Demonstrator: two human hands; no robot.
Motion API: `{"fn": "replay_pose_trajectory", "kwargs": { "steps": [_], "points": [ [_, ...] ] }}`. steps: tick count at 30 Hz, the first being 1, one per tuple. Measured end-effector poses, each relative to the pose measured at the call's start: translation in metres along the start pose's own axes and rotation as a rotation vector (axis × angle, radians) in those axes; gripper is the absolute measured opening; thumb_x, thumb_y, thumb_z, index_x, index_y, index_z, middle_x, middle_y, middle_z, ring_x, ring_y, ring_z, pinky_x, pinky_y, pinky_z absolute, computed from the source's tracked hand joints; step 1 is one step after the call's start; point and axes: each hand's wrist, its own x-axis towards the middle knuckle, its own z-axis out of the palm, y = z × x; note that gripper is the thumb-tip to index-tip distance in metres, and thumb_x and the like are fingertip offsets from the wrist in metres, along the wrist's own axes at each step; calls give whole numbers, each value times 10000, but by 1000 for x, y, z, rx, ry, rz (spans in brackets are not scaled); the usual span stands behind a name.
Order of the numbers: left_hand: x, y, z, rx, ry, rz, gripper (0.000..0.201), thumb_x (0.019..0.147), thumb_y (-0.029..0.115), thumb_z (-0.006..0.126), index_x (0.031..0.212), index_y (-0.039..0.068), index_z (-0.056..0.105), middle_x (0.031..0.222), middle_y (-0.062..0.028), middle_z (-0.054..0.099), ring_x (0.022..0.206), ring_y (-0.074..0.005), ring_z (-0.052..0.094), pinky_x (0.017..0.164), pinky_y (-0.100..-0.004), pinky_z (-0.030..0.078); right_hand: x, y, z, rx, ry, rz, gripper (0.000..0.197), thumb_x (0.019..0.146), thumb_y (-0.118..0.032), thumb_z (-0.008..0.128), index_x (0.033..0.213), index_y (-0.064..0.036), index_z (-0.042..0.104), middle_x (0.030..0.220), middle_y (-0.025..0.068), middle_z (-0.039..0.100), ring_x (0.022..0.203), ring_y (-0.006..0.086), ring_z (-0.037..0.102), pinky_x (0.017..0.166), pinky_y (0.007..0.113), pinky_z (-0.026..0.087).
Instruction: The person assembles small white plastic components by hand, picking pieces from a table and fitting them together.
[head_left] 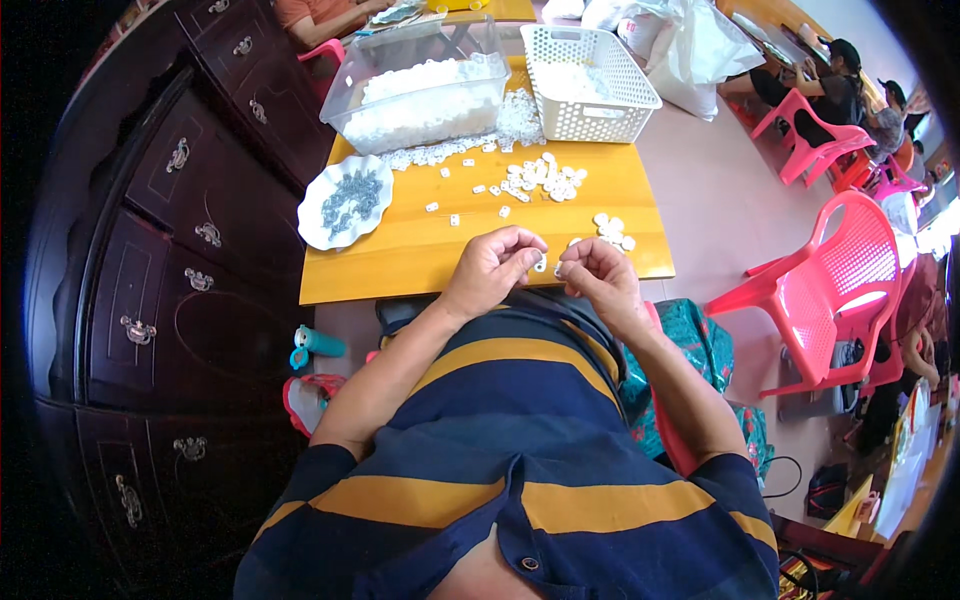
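Over the near edge of the yellow wooden table (400, 270), my two hands are close together with fingertips pinched. My left hand (492, 270) grips a small white plastic piece (541, 265) between thumb and forefinger. My right hand (603, 278) is closed beside it, pinching something pale and tiny whose kind I cannot make out. Just beyond my right hand lies a small group of white oval pieces (612, 232). Farther off is a larger heap of similar pieces (545, 178). A white scalloped plate (313, 208) at the left holds many small grey parts (352, 203).
At the table's back, a clear tub (410, 133) full of white pieces stands beside a white perforated basket (598, 125). Dark drawers (170, 230) rise at the left. Pink chairs (825, 280) and seated people (840, 95) are at the right; another person (318, 20) sits beyond the table.
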Motion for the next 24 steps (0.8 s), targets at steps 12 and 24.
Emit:
{"fn": "replay_pose_trajectory", "kwargs": {
  "steps": [12,24],
  "points": [
    [-3,-2,1,23,-33,-10,145,976,140,638,1032,14,684,822,16,651,634,-40,557,587,-199,482,1,2,0,-48,-32,21,117,946,-105,666,1012,-22,617,853,-1,639,721,64,588,649,215,494],
    [-3,-1,1,7,-48,-47,154,978,139,635,1044,11,687,825,14,655,637,-38,560,598,-195,491,0,0,-1,-39,-39,69,95,943,-90,661,1002,-34,612,854,-13,637,726,58,585,654,211,491]
  ]
}}
